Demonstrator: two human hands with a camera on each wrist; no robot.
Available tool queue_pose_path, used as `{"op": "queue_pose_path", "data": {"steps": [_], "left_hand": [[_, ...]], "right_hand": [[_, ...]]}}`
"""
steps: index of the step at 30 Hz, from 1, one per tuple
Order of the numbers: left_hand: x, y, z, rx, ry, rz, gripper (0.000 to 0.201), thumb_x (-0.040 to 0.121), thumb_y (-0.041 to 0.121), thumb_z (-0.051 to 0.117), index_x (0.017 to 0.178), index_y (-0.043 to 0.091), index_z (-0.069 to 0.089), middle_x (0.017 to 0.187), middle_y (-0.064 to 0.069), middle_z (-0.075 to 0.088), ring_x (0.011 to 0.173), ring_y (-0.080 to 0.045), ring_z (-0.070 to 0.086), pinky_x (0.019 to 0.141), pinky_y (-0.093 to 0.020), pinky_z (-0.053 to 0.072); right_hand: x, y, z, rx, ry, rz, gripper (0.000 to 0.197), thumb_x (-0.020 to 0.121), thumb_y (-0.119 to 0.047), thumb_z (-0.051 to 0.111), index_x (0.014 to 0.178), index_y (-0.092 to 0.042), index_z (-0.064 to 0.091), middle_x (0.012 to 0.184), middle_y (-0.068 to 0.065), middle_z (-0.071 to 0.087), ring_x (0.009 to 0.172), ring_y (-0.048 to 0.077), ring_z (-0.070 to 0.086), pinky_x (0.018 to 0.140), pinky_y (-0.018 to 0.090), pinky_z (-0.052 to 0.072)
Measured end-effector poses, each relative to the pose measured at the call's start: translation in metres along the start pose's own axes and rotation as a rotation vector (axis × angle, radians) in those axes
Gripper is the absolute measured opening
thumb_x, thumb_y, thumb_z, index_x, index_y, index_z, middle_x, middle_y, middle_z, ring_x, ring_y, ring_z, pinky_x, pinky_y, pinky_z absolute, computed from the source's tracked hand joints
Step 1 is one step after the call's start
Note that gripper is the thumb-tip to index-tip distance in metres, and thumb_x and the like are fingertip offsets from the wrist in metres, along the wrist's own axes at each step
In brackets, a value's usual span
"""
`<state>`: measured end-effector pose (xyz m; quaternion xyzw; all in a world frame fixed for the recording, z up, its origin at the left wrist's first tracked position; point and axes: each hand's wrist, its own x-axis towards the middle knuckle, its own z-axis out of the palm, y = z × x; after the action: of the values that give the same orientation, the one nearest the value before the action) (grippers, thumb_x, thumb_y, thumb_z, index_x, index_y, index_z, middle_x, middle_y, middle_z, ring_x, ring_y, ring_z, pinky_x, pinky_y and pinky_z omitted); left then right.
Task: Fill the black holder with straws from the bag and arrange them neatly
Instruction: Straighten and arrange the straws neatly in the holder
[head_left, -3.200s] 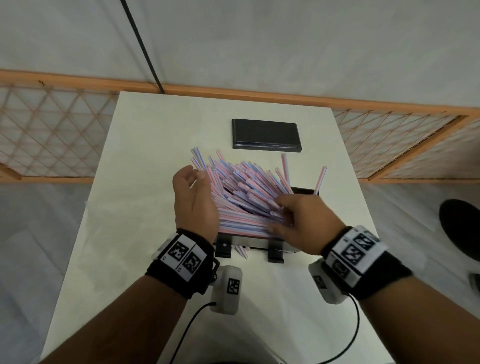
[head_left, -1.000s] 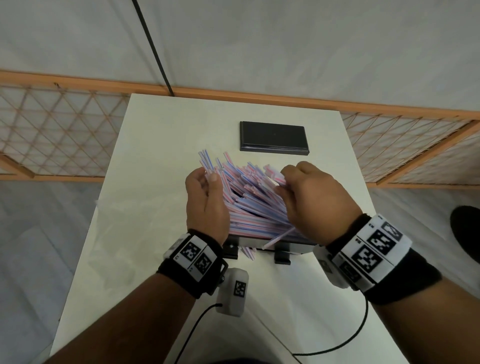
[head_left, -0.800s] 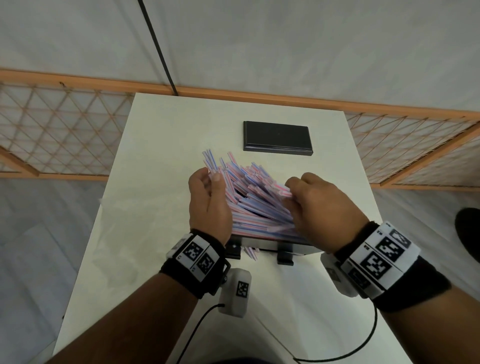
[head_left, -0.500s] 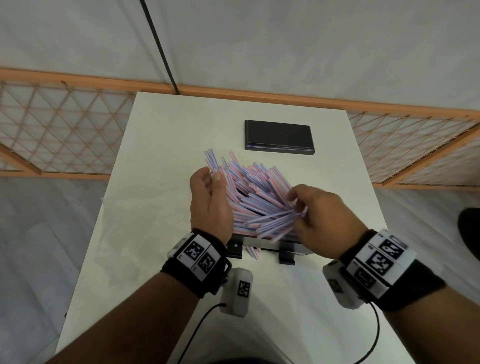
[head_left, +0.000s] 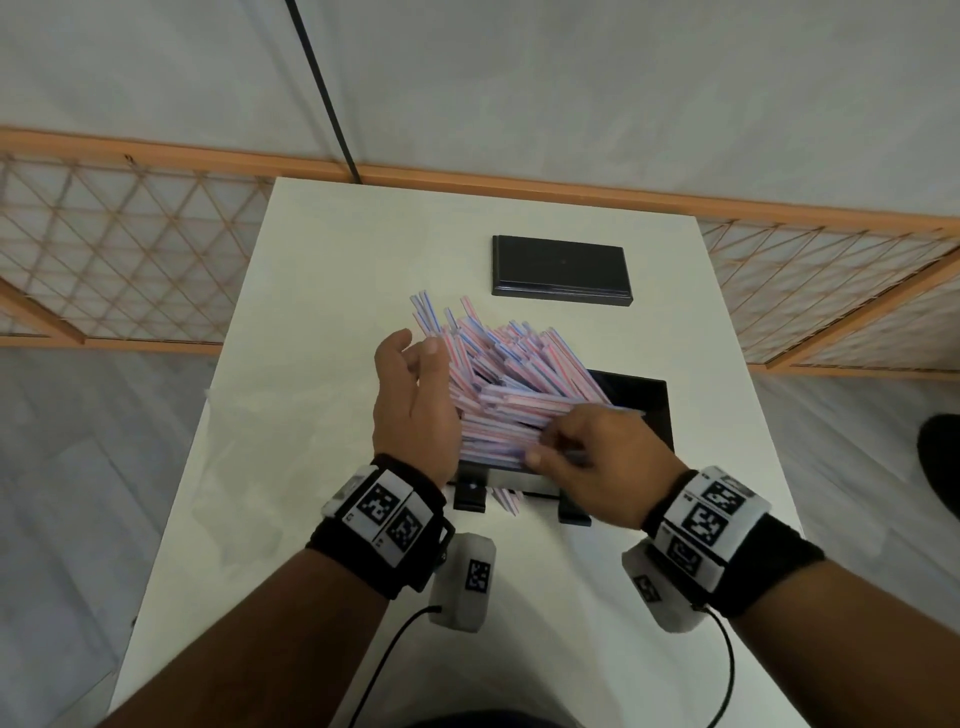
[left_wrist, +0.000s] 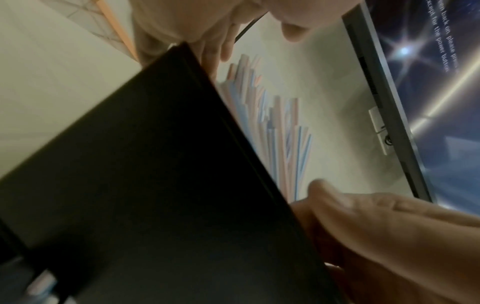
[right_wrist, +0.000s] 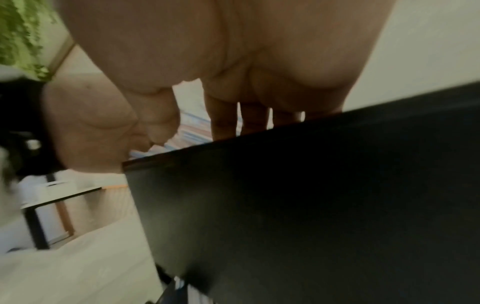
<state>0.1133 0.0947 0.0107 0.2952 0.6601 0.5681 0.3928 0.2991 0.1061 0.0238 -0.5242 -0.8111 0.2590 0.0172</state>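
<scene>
The black holder (head_left: 644, 410) stands mid-table, with a loose heap of pink-and-blue striped straws (head_left: 509, 369) fanning out of it to the far left. My left hand (head_left: 415, 374) stands on edge with straight fingers against the heap's left side. My right hand (head_left: 566, 447) lies over the near right of the heap, fingers and thumb curled round a bunch of straws. In the left wrist view the holder wall (left_wrist: 155, 185) fills the frame, with straws (left_wrist: 280, 133) beyond it and my fingers (left_wrist: 389, 226) beside them. The right wrist view shows fingers (right_wrist: 223, 119) dipping behind the holder's edge (right_wrist: 285, 185).
A flat black lid (head_left: 561, 270) lies at the far side of the white table (head_left: 322, 291). A few straw ends (head_left: 506, 499) poke out under the holder's front between its feet. Thin clear plastic (head_left: 234, 493) lies flat on the left. An orange lattice fence (head_left: 130, 249) rings the table.
My right hand has come from the far right of the heap to its near right side, drawing straws along. The holder's right inside now shows. My left hand has stayed put.
</scene>
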Motion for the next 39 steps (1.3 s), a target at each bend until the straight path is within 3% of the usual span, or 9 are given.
{"op": "queue_pose_path", "data": {"steps": [7, 11, 14, 19, 24, 28, 31, 35, 39], "left_hand": [[0.0, -0.009, 0.003, 0.082, -0.1, -0.181, 0.061, 0.099, 0.063, 0.036, 0.141, 0.019, 0.042, 0.129, -0.005, 0.06, 0.118, -0.027, 0.057, 0.105, -0.047, 0.043], [0.001, -0.011, 0.003, 0.097, -0.098, -0.16, 0.047, 0.103, 0.054, 0.036, 0.129, 0.018, 0.049, 0.096, 0.013, 0.057, 0.092, -0.014, 0.056, 0.091, -0.035, 0.041], [0.003, -0.01, 0.0, 0.101, -0.091, -0.162, 0.043, 0.103, 0.053, 0.036, 0.125, 0.018, 0.048, 0.094, 0.015, 0.054, 0.088, -0.008, 0.053, 0.091, -0.034, 0.04], [0.001, -0.011, 0.002, 0.105, -0.108, -0.139, 0.034, 0.104, 0.049, 0.036, 0.115, 0.019, 0.048, 0.09, 0.012, 0.055, 0.081, 0.001, 0.051, 0.079, -0.028, 0.038], [0.002, -0.012, 0.004, 0.099, -0.117, -0.126, 0.048, 0.1, 0.055, 0.043, 0.126, 0.015, 0.046, 0.11, 0.006, 0.061, 0.095, -0.007, 0.059, 0.082, -0.025, 0.044], [0.006, -0.011, 0.003, 0.102, -0.086, -0.072, 0.046, 0.086, 0.055, 0.061, 0.116, 0.022, 0.049, 0.102, 0.011, 0.064, 0.094, -0.009, 0.063, 0.089, -0.038, 0.05], [0.013, -0.004, 0.0, 0.081, -0.033, -0.047, 0.07, 0.075, 0.047, 0.071, 0.134, 0.024, 0.042, 0.114, 0.01, 0.061, 0.107, -0.014, 0.064, 0.097, -0.043, 0.053], [0.022, 0.006, 0.003, 0.05, -0.04, -0.074, 0.068, 0.075, 0.038, 0.08, 0.13, 0.028, 0.041, 0.105, 0.025, 0.053, 0.099, 0.005, 0.06, 0.101, -0.038, 0.051], [0.02, 0.005, 0.011, 0.085, -0.037, -0.039, 0.043, 0.089, 0.028, 0.072, 0.119, 0.031, 0.042, 0.096, 0.029, 0.052, 0.078, 0.027, 0.053, 0.085, -0.017, 0.045]], "right_hand": [[0.007, -0.008, 0.018, -0.207, -0.127, 0.052, 0.066, 0.082, -0.074, 0.048, 0.118, -0.02, 0.059, 0.116, 0.003, 0.059, 0.109, 0.025, 0.058, 0.088, 0.03, 0.046], [0.009, -0.01, 0.021, -0.22, -0.1, -0.052, 0.062, 0.084, -0.068, 0.049, 0.119, -0.019, 0.061, 0.111, 0.005, 0.059, 0.105, 0.026, 0.057, 0.088, 0.031, 0.047], [0.01, -0.007, 0.025, -0.268, -0.105, -0.01, 0.065, 0.082, -0.074, 0.044, 0.111, -0.018, 0.063, 0.108, 0.005, 0.061, 0.102, 0.026, 0.06, 0.086, 0.033, 0.05], [0.018, -0.01, 0.026, -0.106, -0.16, -0.031, 0.061, 0.084, -0.062, 0.058, 0.133, -0.026, 0.051, 0.125, 0.0, 0.063, 0.114, 0.024, 0.06, 0.093, 0.03, 0.048], [0.031, -0.016, 0.021, -0.236, -0.313, 0.062, 0.048, 0.082, -0.068, 0.059, 0.092, -0.021, 0.059, 0.085, -0.001, 0.065, 0.089, 0.022, 0.064, 0.078, 0.028, 0.048], [0.043, -0.02, 0.011, -0.109, -0.407, 0.059, 0.042, 0.074, -0.053, 0.076, 0.099, -0.023, 0.059, 0.092, -0.003, 0.066, 0.085, 0.019, 0.063, 0.08, 0.036, 0.053], [0.048, -0.02, 0.009, -0.146, -0.477, 0.084, 0.043, 0.07, -0.05, 0.079, 0.099, -0.024, 0.06, 0.093, -0.004, 0.065, 0.086, 0.019, 0.062, 0.081, 0.036, 0.053], [0.052, -0.021, 0.01, -0.145, -0.539, 0.116, 0.046, 0.068, -0.032, 0.076, 0.11, -0.027, 0.059, 0.105, -0.002, 0.065, 0.097, 0.022, 0.063, 0.087, 0.037, 0.054], [0.054, -0.02, 0.006, -0.078, -0.544, 0.083, 0.076, 0.055, -0.027, 0.066, 0.129, -0.036, 0.05, 0.117, -0.006, 0.065, 0.103, 0.018, 0.064, 0.09, 0.039, 0.055]]}}
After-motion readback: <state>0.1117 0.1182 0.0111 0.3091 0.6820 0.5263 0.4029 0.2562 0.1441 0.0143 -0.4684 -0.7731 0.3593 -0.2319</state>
